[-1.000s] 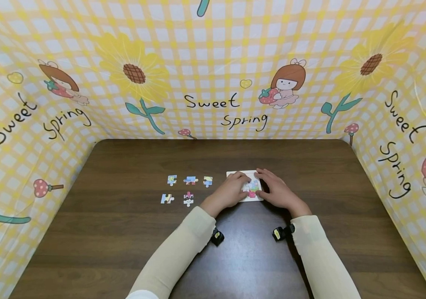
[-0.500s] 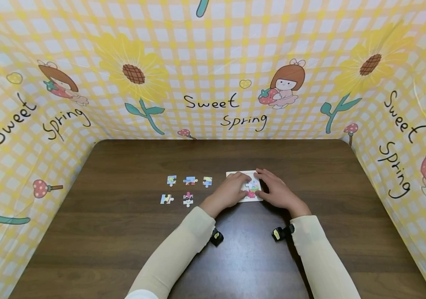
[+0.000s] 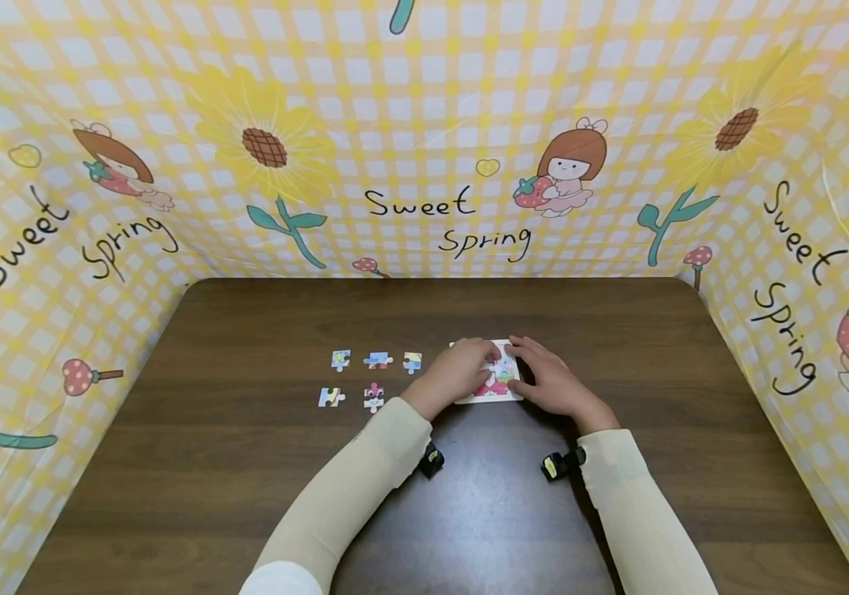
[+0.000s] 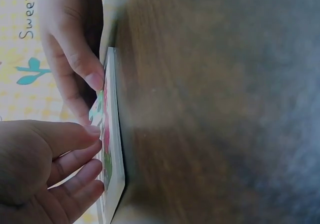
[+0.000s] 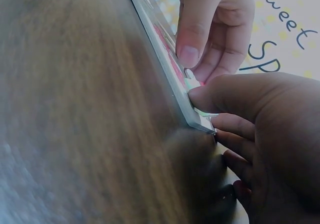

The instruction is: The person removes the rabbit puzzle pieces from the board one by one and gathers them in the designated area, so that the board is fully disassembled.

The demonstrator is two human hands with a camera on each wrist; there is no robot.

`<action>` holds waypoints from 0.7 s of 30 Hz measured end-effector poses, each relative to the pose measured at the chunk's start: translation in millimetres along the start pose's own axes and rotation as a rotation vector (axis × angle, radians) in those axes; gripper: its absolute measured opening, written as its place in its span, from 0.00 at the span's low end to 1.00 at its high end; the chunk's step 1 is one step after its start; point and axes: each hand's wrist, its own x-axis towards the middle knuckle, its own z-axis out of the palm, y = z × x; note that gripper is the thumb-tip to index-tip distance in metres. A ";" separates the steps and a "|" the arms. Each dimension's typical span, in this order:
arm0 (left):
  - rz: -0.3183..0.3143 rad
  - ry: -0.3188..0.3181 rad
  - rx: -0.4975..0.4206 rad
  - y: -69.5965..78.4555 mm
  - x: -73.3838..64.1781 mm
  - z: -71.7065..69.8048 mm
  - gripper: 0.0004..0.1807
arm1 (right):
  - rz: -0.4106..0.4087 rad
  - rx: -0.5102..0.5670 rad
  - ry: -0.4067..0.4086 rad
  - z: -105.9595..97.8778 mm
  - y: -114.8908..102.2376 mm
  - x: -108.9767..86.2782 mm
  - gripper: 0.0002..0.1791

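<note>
A small jigsaw board with a white rim (image 3: 489, 400) lies on the table, part of its picture in pink and green. My left hand (image 3: 457, 372) reaches over its left half, thumb and fingers bent toward each other. In the right wrist view, a small white-and-green puzzle piece (image 5: 190, 77) shows at that hand's thumb tip, tilted up from the board; the fingers hide the rest. My right hand (image 3: 554, 382) grips the board's right side, its thumb (image 5: 200, 98) on the near corner and the fingers along the far edge.
Several loose puzzle pieces lie left of the board in two rows, among them a blue piece (image 3: 378, 360) above and a pink-and-white piece (image 3: 374, 397) below. A yellow checked cloth (image 3: 424, 149) rises behind and beside the brown table (image 3: 245, 496).
My left hand has shifted slightly left and back over the board, so more of the pink picture shows near the front rim. My right hand has stayed in place.
</note>
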 end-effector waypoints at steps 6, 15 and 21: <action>-0.007 0.012 0.024 2.2 2.9 -1.3 0.13 | 0.012 -0.003 -0.010 0.2 0.4 0.5 0.33; -0.008 0.023 0.028 2.1 3.0 -1.1 0.13 | 0.015 0.003 -0.014 -0.9 -0.7 0.4 0.34; -0.003 0.037 0.030 0.8 3.6 1.2 0.12 | 0.014 0.000 -0.011 -0.7 -1.3 0.2 0.34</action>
